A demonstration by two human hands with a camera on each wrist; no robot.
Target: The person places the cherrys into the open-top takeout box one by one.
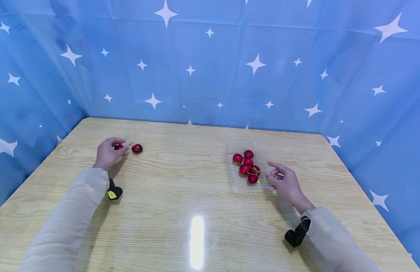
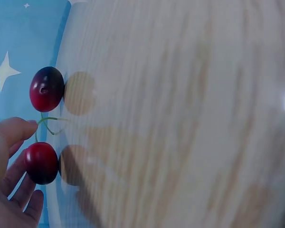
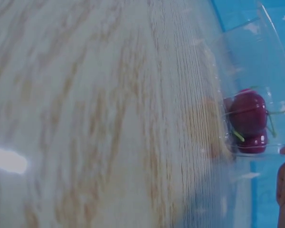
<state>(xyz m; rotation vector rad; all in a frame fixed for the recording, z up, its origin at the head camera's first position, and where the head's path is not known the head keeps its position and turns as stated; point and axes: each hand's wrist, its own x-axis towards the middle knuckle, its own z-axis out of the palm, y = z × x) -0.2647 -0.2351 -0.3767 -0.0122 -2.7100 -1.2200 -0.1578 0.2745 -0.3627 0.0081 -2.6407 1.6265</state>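
Note:
In the head view my left hand is at the far left of the table, thumb and fingers spread around one dark red cherry. Its stem meets a second cherry's green stem, and in the left wrist view a fingertip lies right at these stems. Both cherries rest on the wood. At the right, my right hand pinches the right rim of a clear plastic container. Several red cherries with stems lie inside it, and part of my right hand shows at the right wrist view's edge.
The light wooden table runs back to a blue curtain with white stars, which also hangs at both sides. A bright light reflection shows on the near part of the tabletop. Each wrist carries a black camera.

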